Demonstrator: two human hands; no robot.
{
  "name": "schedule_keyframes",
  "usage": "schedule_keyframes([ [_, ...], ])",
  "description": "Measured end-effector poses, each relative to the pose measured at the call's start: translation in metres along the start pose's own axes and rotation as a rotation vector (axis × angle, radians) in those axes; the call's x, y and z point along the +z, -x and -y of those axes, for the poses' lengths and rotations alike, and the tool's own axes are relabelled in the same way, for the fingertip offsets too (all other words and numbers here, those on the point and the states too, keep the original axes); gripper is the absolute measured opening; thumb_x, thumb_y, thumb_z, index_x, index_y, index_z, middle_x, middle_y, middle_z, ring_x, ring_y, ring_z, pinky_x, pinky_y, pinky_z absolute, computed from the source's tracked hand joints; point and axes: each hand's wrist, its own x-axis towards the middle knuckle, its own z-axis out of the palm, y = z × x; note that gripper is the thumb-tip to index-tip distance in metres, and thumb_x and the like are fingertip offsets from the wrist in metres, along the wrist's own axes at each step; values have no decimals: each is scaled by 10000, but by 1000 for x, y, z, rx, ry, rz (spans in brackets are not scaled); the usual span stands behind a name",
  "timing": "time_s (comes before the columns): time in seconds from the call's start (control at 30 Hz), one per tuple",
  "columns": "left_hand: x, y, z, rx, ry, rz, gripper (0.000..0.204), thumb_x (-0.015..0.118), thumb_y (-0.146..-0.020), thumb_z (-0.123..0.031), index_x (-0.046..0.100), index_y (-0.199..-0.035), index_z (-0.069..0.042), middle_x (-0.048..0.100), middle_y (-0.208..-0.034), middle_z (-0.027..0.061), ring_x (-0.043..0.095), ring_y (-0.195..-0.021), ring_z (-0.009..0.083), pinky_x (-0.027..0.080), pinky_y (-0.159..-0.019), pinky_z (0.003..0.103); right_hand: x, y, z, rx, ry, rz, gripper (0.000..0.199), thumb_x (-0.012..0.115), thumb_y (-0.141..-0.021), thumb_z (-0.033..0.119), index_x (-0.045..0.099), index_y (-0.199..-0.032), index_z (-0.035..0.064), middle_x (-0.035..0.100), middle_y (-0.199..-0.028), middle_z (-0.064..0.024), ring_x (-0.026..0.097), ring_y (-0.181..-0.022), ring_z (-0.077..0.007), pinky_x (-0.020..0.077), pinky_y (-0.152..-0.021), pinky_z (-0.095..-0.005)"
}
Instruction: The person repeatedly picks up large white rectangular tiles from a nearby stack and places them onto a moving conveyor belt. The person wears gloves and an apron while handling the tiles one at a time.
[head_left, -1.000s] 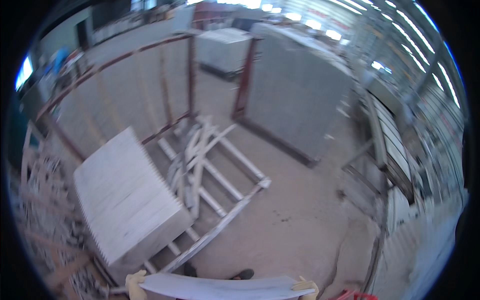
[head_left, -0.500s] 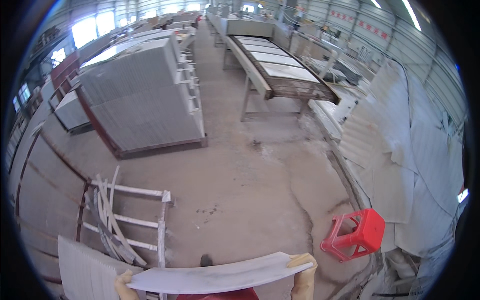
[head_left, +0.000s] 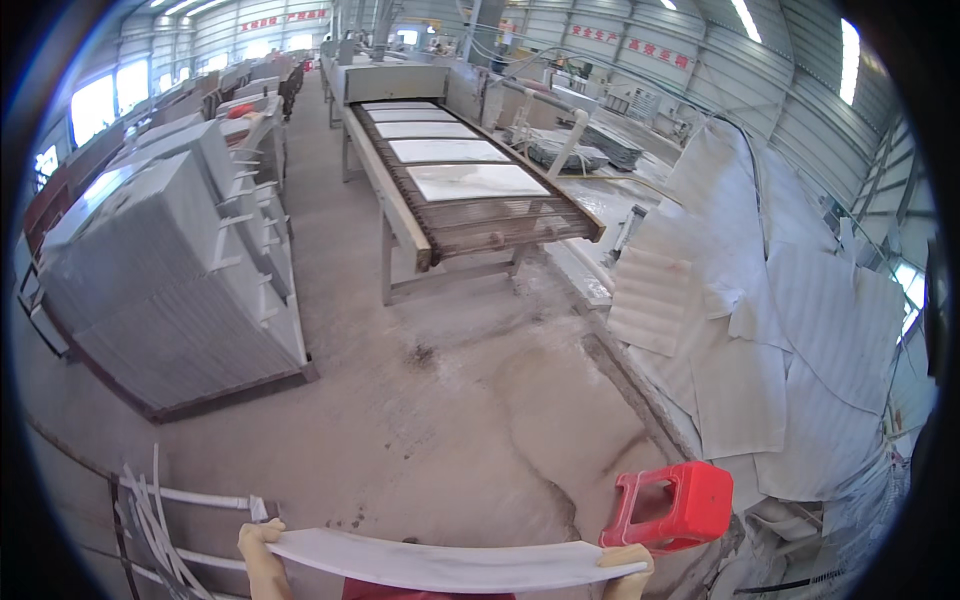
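As hands grip ends, white slab spans between.

Beyond the slab, the conveyor stands right of stacked panels and left of the stool.

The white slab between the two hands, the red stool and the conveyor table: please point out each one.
White slab (head_left: 440, 568): head view, middle of its visible face.
Red stool (head_left: 706, 502): head view, its seat.
Conveyor table (head_left: 490, 220): head view, bare near end.

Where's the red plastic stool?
Head view, lower right: the red plastic stool is on the floor, just up and right of the right hand holding the white slab.
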Motion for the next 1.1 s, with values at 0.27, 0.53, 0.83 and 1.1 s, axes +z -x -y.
schedule_keyframes([
  [0.27,168,-63,43,54,7,108,127,458,-647,-142,452,-564,-46,559,-652,134,548,-793,281,408,-884,431,-13,-169,-32,45,208,-496,234,542,-842,292,489,-920,77,542,-891,-138,529,-853,-235,410,-780,-352],
  [0.53,314,-84,31,110,3,41,88,450,-603,-126,438,-547,-59,561,-665,132,552,-833,292,400,-895,430,-75,-322,-96,47,176,-504,150,574,-821,192,506,-764,71,551,-755,-115,551,-728,-211,435,-685,-331],
  [0.83,448,-152,38,104,3,-110,75,460,-584,-104,442,-536,-49,573,-646,150,566,-790,293,418,-904,431,-102,-484,-160,20,163,-398,227,610,-798,79,525,-588,63,562,-601,-89,575,-587,-185,462,-578,-308],
  [1.1,570,-220,51,31,47,-74,70,473,-572,-106,474,-583,-38,555,-628,137,556,-735,275,412,-926,419,-119,-638,-168,-36,282,-384,264,621,-814,134,501,-589,66,556,-597,-108,570,-570,-195,448,-547,-297],
])
